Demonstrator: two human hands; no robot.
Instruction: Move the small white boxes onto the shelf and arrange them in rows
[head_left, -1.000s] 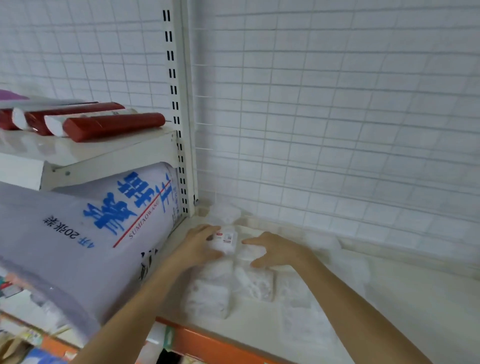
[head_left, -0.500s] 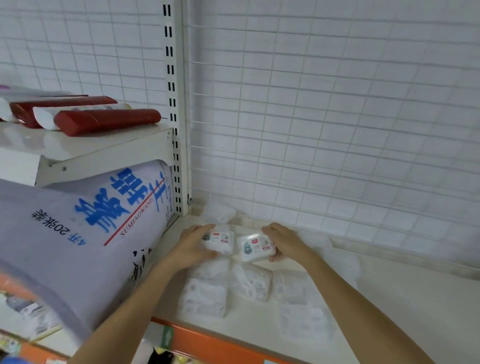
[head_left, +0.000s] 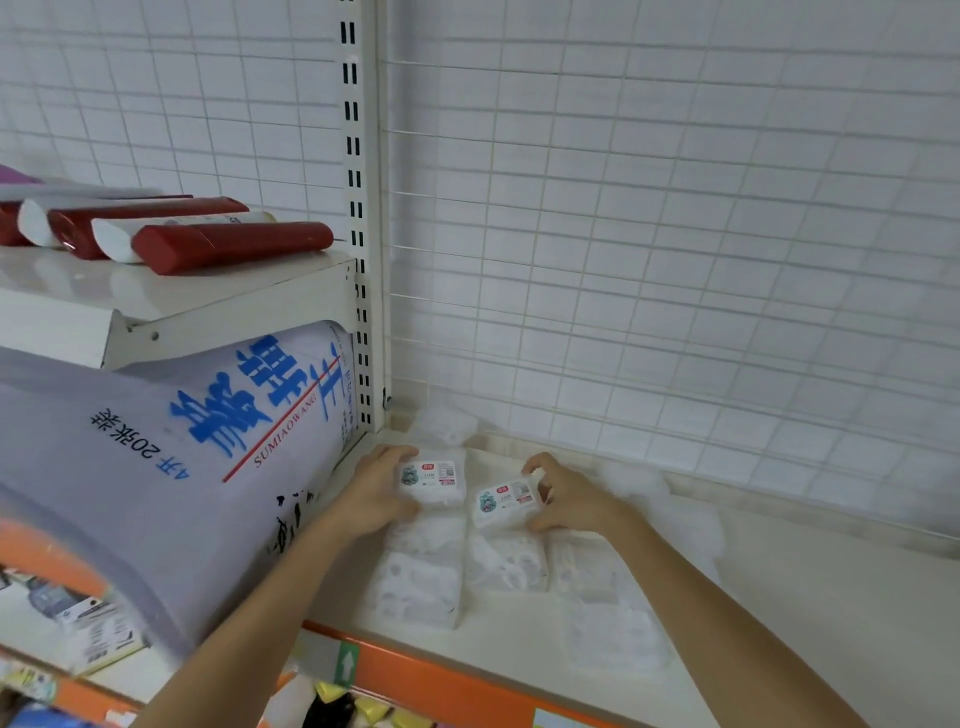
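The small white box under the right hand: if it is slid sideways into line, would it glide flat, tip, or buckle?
Probably glides: the small white box lies flat on the smooth shelf. Tipping looks unlikely, since it sits low and wide. It seems light, as the right hand holds it with only its fingers. Stiffness is unclear.

Both forearms are bare up to the frame edge; the left hand (head_left: 376, 491) and right hand (head_left: 569, 499) wear nothing.
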